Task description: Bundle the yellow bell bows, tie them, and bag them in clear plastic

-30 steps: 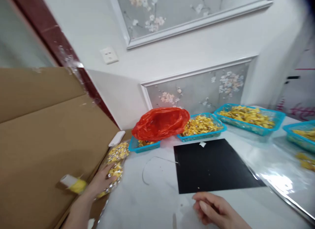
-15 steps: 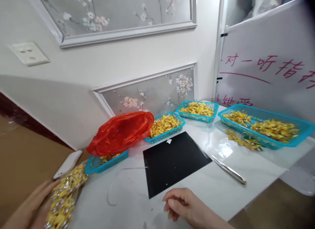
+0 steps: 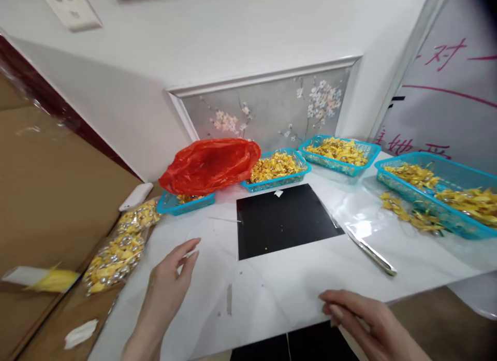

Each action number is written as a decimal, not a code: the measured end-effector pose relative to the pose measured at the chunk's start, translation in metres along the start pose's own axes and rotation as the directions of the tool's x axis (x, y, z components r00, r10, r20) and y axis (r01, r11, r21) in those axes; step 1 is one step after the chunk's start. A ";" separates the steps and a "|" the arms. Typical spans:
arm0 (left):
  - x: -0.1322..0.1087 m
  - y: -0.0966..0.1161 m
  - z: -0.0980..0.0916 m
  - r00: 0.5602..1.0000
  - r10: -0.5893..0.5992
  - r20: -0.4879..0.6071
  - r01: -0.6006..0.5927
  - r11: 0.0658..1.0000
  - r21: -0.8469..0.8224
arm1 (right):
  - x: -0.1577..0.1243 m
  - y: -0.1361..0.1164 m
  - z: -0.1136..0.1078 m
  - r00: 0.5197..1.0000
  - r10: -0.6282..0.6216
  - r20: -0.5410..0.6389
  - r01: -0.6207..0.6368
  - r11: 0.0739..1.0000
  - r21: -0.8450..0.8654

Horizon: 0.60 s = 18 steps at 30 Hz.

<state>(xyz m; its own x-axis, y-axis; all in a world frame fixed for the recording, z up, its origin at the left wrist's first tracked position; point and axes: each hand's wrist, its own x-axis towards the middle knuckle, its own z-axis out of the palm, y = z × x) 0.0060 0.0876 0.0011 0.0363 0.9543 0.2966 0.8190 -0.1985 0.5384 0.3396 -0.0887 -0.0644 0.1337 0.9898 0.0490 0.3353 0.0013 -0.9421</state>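
Observation:
My left hand (image 3: 169, 288) hovers over the left part of the white table, thumb and forefinger apart with nothing visible between them. Just beyond its fingertips lies a thin pale wire (image 3: 225, 219), which runs to the edge of a black mat (image 3: 287, 221). My right hand (image 3: 365, 319) is above the table's front edge, fingers loosely bent and holding nothing that I can see. Nearest to it on the table is a pair of metal tweezers (image 3: 373, 253). Clear bags of yellow ribbon pieces with silvery beads (image 3: 116, 260) lie left of my left hand.
Blue baskets (image 3: 277, 181) of yellow pieces line the table's back and right. A red plastic bag (image 3: 209, 167) covers part of the leftmost one. Loose yellow pieces (image 3: 411, 216) lie by the right basket. A white phone (image 3: 135, 196) and cardboard boxes (image 3: 58, 185) are at the left.
My left hand has left the bag of yellow pieces and moved right over the table, toward the wire. The view has tilted down, and my right hand now appears farther right.

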 end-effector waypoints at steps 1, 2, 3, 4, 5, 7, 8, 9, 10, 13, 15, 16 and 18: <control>-0.001 -0.005 0.000 1.000 -0.003 0.026 0.003 1.000 0.001 | 0.000 -0.001 -0.007 1.000 0.021 0.008 -0.021 1.000 -0.010; 0.000 -0.010 0.001 0.999 -0.004 0.049 0.004 1.000 0.004 | 0.001 -0.001 -0.013 0.999 0.046 -0.001 -0.046 0.999 -0.020; 0.002 -0.015 0.001 0.997 -0.002 0.071 0.001 1.000 0.009 | 0.003 -0.002 -0.016 0.997 0.069 -0.017 -0.069 0.997 -0.032; 0.006 -0.019 0.003 0.997 0.000 0.083 -0.002 1.000 0.021 | 0.005 -0.004 -0.016 0.996 0.081 -0.024 -0.082 0.995 -0.051; 0.011 -0.023 0.004 0.996 0.001 0.091 -0.005 0.999 0.040 | 0.007 -0.007 -0.013 0.996 0.079 -0.031 -0.081 0.994 -0.078; 0.025 -0.032 0.009 0.993 0.002 0.118 -0.013 0.996 0.088 | 0.013 -0.018 -0.001 1.000 0.023 -0.001 -0.023 0.990 -0.140; 0.033 -0.037 0.012 0.991 0.000 0.132 -0.014 0.994 0.110 | 0.017 -0.026 0.009 0.998 -0.031 0.052 0.039 0.986 -0.162; 0.041 -0.041 0.015 0.990 -0.007 0.138 -0.011 0.991 0.133 | 0.021 -0.035 0.020 0.987 -0.092 0.129 0.114 0.978 -0.176; 0.048 -0.045 0.019 0.990 -0.020 0.139 -0.002 0.987 0.160 | 0.025 -0.044 0.032 0.962 -0.160 0.221 0.202 0.962 -0.182; 0.068 -0.053 0.029 0.988 -0.069 0.136 0.034 0.969 0.244 | 0.040 -0.068 0.069 0.816 -0.342 0.466 0.477 0.854 -0.208; 0.078 -0.055 0.035 0.985 -0.095 0.144 0.050 0.955 0.292 | 0.050 -0.075 0.092 0.718 -0.417 0.557 0.626 0.738 -0.253; 0.082 -0.056 0.037 0.983 -0.104 0.151 0.052 0.949 0.311 | 0.054 -0.076 0.102 0.682 -0.440 0.584 0.677 0.682 -0.277; 0.089 -0.056 0.039 0.979 -0.116 0.166 0.053 0.939 0.341 | 0.063 -0.073 0.119 0.630 -0.477 0.613 0.748 0.586 -0.312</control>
<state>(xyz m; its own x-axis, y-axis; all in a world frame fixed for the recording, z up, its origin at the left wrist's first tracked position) -0.0146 0.1927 -0.0332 0.0355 0.9946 0.0975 0.9659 -0.0592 0.2520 0.2122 -0.0095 -0.0322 -0.6477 0.7100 0.2764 0.5875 0.6964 -0.4122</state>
